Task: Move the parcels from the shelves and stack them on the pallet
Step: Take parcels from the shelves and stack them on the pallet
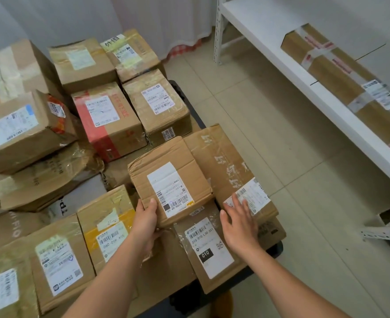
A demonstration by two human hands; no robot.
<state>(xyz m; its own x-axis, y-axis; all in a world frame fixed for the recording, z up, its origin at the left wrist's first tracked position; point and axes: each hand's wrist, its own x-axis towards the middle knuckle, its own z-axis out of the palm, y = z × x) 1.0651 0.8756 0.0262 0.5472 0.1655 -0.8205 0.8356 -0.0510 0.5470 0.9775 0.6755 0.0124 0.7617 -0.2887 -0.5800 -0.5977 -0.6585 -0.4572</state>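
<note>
A small brown parcel [168, 180] with a white label lies on top of the stacked parcels at the pallet's near right. My left hand [146, 222] grips its near left corner, thumb on top. My right hand [239, 222] is open, fingers straight, resting on a larger flat parcel [223, 161] beside it. Under both lies a parcel with a "010" label [208, 249]. The dark pallet [277, 249] shows at its right edge. One long taped parcel [340, 72] lies on the white shelf [269, 42] at the right.
Several more cardboard parcels [106, 120] cover the pallet to the left and back, some stacked two high. Pale tiled floor [269, 134] lies between pallet and shelf. A white curtain hangs along the back wall.
</note>
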